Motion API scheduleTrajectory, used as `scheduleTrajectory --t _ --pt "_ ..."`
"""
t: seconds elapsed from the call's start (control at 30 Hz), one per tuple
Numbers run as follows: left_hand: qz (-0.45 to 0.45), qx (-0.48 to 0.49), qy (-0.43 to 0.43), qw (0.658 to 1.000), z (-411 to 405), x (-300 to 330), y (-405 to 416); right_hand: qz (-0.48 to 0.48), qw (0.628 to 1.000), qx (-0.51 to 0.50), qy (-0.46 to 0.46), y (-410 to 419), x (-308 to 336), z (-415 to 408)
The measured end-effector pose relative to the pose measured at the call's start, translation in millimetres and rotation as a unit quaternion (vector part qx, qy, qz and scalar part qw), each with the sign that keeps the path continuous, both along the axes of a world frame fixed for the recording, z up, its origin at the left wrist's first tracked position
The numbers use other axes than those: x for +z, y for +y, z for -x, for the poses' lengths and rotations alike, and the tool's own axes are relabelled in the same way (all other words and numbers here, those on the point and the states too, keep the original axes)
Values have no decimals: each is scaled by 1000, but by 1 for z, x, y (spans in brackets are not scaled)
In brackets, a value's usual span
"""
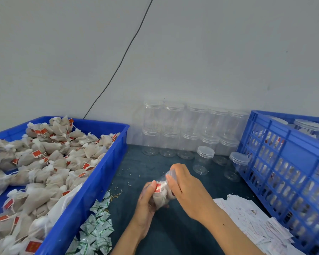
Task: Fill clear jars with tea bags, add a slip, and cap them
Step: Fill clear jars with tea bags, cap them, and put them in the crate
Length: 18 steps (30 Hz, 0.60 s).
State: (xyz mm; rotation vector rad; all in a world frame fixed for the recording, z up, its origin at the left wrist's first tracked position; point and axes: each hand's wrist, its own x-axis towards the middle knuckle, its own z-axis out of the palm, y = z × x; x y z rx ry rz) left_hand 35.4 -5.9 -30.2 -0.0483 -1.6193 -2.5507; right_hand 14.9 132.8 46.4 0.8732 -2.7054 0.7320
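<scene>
tabletop, dark blue-grey, is sitting against a plain pale wall, with a black cable running diagonally down that wall. loose grain specks are lying scattered on the surface near the middle.

blue tray is occupying the left side, heaped with tea bags bearing red tags. small green-and-white sachets are lying just beside the tray's near wall. empty clear jars, capped, are standing stacked in two tiers along the wall, with two more capped jars standing in front. blue slatted crate is standing at the right, holding filled, capped jars. white paper slips are lying spread beside the crate.

clear jar, tilted and packed with tea bags, is being held above the tabletop centre. left hand is gripping its lower body, fingers curled round it. right hand is closing over its upper end, fingers wrapped round the top.
</scene>
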Motion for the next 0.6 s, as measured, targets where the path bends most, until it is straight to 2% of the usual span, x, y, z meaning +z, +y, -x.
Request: scheduleTrajectory --t 0.13,0.23,0.3,0.43,0.53,0.6 --pt "20 -12 -22 999 -1 5 -4 -7 999 52 -1 5 -6 4" --pt "33 -64 -58 996 0 4 -6 -70 989 123 45 14 -12 10" --pt "38 -72 -67 994 1 4 -5 -96 985 128 66 17 -13 13" --pt "14 4 -31 999 2 1 3 -11 999 48 14 12 -19 12" --pt "56 63 5 996 1 -1 4 41 999 -32 -7 0 -22 8" --pt "67 71 23 995 1 -2 2 34 992 -97 -73 -6 -19 9"
